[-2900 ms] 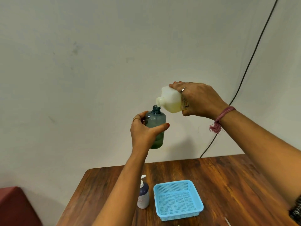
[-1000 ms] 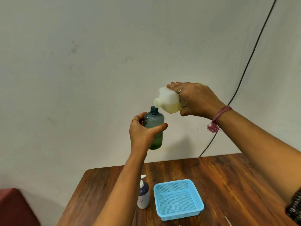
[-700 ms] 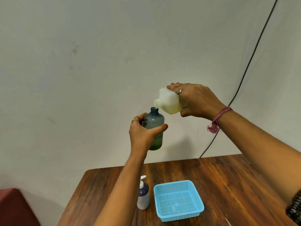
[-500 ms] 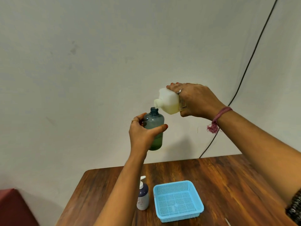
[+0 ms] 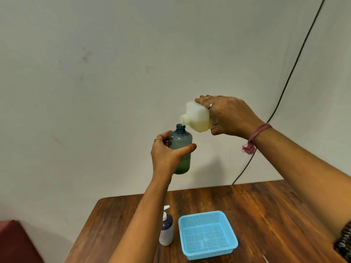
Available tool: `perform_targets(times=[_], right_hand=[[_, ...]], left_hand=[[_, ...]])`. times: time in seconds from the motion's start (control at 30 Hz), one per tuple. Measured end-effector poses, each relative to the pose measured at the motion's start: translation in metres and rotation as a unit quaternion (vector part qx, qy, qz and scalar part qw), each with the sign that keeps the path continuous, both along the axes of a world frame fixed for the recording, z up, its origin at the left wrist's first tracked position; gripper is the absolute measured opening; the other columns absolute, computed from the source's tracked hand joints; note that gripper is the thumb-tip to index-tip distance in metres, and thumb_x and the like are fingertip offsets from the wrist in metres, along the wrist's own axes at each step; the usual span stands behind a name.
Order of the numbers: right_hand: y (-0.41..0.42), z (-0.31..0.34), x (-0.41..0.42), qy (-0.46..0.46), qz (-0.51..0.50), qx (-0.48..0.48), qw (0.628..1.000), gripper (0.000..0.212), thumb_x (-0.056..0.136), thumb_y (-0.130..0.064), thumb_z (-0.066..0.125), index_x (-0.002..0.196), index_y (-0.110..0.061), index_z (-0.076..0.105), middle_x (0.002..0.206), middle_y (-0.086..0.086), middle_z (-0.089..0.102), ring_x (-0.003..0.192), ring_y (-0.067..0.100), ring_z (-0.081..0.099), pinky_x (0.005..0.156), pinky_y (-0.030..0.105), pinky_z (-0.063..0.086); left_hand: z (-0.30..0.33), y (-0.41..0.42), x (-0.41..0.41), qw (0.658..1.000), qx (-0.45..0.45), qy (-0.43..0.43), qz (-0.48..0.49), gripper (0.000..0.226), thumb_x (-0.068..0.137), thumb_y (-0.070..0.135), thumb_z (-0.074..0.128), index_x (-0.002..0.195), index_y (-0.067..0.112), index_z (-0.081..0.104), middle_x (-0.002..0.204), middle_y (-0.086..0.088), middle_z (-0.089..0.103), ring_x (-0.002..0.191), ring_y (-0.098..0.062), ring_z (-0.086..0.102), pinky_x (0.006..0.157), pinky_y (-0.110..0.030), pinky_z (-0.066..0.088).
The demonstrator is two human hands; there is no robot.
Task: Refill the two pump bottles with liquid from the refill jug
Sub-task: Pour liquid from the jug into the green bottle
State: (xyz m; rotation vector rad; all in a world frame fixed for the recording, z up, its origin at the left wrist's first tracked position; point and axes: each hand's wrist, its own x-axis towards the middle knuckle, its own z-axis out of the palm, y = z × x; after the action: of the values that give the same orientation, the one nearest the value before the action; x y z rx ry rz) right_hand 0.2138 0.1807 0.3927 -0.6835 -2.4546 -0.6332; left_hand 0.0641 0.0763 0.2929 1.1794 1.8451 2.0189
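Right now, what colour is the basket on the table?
Light blue mesh basket, seen clearly in the head view.

Both forearms are bare. The left hand wears a thin gold ring and red nail polish. The right hand has a silver ring, red nails, and a pink thread band at the wrist ending in a frayed tassel. A dark patterned sleeve edge shows far right.
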Motion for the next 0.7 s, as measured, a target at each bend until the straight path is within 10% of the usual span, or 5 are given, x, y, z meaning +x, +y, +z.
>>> perform_targets(times=[0.7], right_hand=[[-0.0085, 0.0056, 0.0052, -0.005, 0.001, 0.0, 1.0, 0.092, 0.069, -0.024, 0.08, 0.146, -0.021, 0.03, 0.149, 0.0, 0.039, 0.133, 0.021, 0.042, 0.103, 0.034, 0.039]], left_hand=[[0.0043, -0.003, 0.0049, 1.0, 0.003, -0.007, -0.003, 0.085, 0.055, 0.025, 0.091, 0.128, 0.017, 0.049, 0.122, 0.001, 0.056, 0.108, -0.015, 0.054, 0.08, -0.021, 0.048]])
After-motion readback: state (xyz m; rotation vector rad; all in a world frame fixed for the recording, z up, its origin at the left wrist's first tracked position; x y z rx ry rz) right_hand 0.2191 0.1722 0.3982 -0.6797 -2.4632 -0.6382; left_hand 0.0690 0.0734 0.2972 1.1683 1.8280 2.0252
